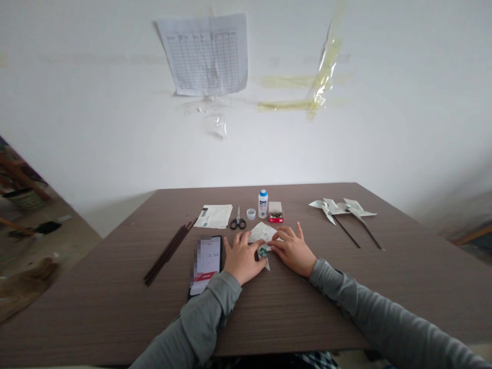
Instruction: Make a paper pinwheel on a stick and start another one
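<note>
A printed piece of paper [261,232], partly folded, lies on the table between my hands. My left hand [243,259] is curled at its left side, thumb and forefinger gripping the near part, where a green print and a pointed flap show. From the right, my right hand [295,251] grips the paper's middle with bent fingertips. The fingers cover part of the folds. Just beyond are black-handled scissors [238,223], a small clear cup [251,213], a white bottle with a blue cap [263,206] and an open red box of small metal pieces [275,217].
A stack of paper sheets [213,216] lies at the back left. Several dark sticks [169,253] and a phone [206,261] are left of my hands. Two paper pinwheels [328,209] on dark sticks lie at the right. A wall [192,159] stands behind the table [126,302].
</note>
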A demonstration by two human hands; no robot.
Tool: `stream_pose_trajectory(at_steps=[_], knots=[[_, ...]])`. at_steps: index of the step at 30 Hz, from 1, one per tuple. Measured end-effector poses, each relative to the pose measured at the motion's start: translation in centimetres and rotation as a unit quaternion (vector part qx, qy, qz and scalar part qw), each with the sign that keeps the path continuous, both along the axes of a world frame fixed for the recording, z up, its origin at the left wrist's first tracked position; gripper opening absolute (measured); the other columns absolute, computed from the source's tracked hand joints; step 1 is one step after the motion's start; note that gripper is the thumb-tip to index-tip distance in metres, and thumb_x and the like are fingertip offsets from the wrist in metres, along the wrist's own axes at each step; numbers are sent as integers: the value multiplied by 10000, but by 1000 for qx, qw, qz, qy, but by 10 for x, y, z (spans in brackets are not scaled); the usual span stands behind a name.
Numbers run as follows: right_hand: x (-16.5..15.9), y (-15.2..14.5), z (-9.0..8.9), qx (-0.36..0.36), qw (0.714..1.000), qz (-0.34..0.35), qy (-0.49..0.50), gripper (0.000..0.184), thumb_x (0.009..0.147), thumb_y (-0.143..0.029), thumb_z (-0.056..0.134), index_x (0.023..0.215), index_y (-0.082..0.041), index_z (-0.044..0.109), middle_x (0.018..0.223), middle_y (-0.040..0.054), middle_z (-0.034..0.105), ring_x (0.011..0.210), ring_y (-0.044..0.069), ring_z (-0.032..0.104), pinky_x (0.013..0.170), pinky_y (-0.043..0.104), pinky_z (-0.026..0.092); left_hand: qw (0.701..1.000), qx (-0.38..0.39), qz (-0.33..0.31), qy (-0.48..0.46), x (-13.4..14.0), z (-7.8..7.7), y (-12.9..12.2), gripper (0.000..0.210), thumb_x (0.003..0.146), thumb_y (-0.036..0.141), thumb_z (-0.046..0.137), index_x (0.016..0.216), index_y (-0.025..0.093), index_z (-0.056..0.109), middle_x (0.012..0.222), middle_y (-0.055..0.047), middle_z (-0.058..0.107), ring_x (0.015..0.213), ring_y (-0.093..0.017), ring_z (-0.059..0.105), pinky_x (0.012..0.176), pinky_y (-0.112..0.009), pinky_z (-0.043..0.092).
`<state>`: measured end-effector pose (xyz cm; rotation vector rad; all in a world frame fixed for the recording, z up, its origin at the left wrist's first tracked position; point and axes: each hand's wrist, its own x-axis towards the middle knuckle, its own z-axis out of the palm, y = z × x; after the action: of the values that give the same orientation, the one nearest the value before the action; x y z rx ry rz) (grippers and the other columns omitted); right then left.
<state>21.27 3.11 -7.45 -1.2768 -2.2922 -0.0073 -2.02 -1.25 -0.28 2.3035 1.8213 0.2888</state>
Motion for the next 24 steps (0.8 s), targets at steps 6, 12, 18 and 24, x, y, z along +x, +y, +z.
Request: stream_pose_trajectory(at_steps=[6,12,18,24], knots=[[-1,-2,6,-12,1000,-10,-26,369,1176,-185,831,1349,-442,1031,1350,83,977,1510,457,821,1463,1025,429,1000,-11,6,-9,1,1,-1,635,1116,370,912,1748,418,879,2000,-178,616,1883,-548,511,1559,-978,273],[1,-2,9,-12,999,1,-44,369,1233,-251,759,1378,-464,1024,1395,96,976,1527,465,817,1467,1010,450,1000,11,1,-15,-1,1,4,559,1091,364,945,1649,402,946,1988,-163,642,1849,-565,541,1548,-986,296],[1,-3,9,-20,999,-5,-45,394,1261,-283,704,1415,-458,1021,1403,110,973,1522,471,820,1454,1030,450,999,37,-23,7,-3,-1,3,504,1115,369,932,1617,396,961,1952,-155,688,1858,-569,528,1556,-981,272],[1,-4,12,-22,999,-9,-40,410,1270,-329,685,1438,-501,1016,1390,105,971,1490,468,831,1466,977,485,1000,19,-21,12,-2,1,2,535,1158,358,883,1691,381,922,1998,-179,647,1897,-583,489,1537,-1023,244]])
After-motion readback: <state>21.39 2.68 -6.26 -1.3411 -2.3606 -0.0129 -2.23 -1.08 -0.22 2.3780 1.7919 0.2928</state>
